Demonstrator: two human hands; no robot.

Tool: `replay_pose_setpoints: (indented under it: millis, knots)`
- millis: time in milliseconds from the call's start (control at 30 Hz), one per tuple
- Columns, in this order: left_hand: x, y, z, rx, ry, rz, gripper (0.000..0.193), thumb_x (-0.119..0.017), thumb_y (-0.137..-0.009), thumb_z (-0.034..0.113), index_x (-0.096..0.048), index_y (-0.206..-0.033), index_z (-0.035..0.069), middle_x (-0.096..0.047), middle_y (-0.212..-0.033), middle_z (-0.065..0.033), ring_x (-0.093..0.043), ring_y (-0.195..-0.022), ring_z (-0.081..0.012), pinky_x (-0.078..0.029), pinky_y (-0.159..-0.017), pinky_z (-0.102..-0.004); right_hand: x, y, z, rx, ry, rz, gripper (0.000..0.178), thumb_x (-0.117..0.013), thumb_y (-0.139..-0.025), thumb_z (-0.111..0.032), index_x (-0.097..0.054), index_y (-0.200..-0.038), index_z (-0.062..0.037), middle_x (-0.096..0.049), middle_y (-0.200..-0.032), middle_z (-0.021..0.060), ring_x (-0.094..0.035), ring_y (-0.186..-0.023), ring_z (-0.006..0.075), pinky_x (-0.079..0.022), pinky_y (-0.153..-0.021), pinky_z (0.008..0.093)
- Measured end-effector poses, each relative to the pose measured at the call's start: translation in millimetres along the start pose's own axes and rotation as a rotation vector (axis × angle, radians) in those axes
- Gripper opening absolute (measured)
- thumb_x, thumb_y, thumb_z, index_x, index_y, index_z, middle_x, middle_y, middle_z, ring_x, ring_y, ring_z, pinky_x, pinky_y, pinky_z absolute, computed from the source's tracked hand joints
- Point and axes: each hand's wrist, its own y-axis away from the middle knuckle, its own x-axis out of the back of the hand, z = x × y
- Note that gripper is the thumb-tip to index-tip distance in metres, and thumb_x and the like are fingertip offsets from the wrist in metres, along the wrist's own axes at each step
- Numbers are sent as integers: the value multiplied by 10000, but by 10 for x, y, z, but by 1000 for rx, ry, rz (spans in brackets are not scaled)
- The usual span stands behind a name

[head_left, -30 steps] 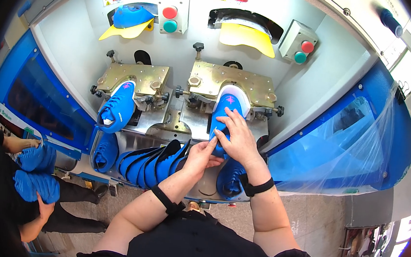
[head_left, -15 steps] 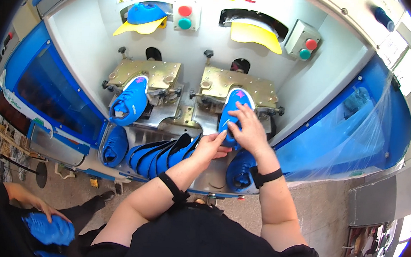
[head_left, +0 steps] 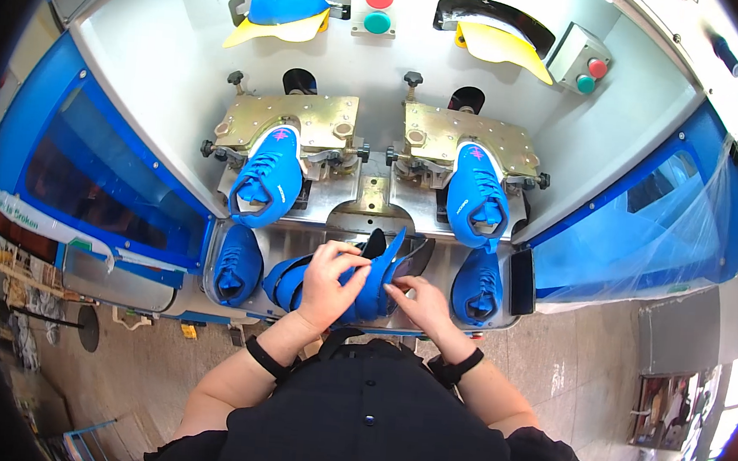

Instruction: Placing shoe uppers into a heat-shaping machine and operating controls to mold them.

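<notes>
Shoes [head_left: 238, 265], blue and laced, flank curved, overlapping blue uppers [head_left: 370, 303] at lower centre, partly covered by left hand [head_left: 330, 286] and right hand [head_left: 423, 308]; fingers sit close together, any grip unclear. Brassy metal plates [head_left: 319, 117] span mid-frame.

That long, silvery metal tray [head_left: 300, 244] carries a blue laced shoe [head_left: 239, 265] near its left end, another blue shoe [head_left: 477, 288] near its right, curved blue-and-black pieces [head_left: 369, 298] overlapping between.
</notes>
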Motion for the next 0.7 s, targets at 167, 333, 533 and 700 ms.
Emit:
replay_pose_setpoints:
  millis: [167,333,533,700]
  knots:
    - [-26,-41,-64,-207,-385,-486,517,-776,-775,324,-626,-1266,262,-408,-1494,-108,-335,-1404,-401,-230,-1091,-699,-76,2,246,-343,-635,-155,342,-539,-1000,-264,-577,-1245,-28,-683,-830,110,-664,-514,166,-490,-426,268]
    - [-22,-70,-126,-188,-220,-377,518,-782,-779,367,-644,-1242,180,-494,-1413,-158,-442,-1325,-392,-298,-1112,-575,559,534,228,-366,-754,-35,246,-437,-1048,-238,-549,-1143,-40,-622,-730,45,-647,-514,150,-475,-458,216]
    - [-75,-254,-3,473,1076,-667,427,-743,-887,269,-580,-1214,47,-642,-1192,-77,-624,-1071,-230,-492,-932,-357,941,861,-119,-173,-1368,57,314,-404,-1064,-261,-557,-1187,-16,-625,-863,29,-553,-590,92,-430,-503,207]
    - [-36,-419,314,641,1524,-691,318,-599,-983,117,-527,-1287,58,-650,-1201,-71,-645,-1063,-174,-538,-928,-372,857,680,-472,-125,-845,469,299,-395,-1065,-219,-521,-1234,-6,-602,-1078,48,-563,-805,81,-475,-677,218]
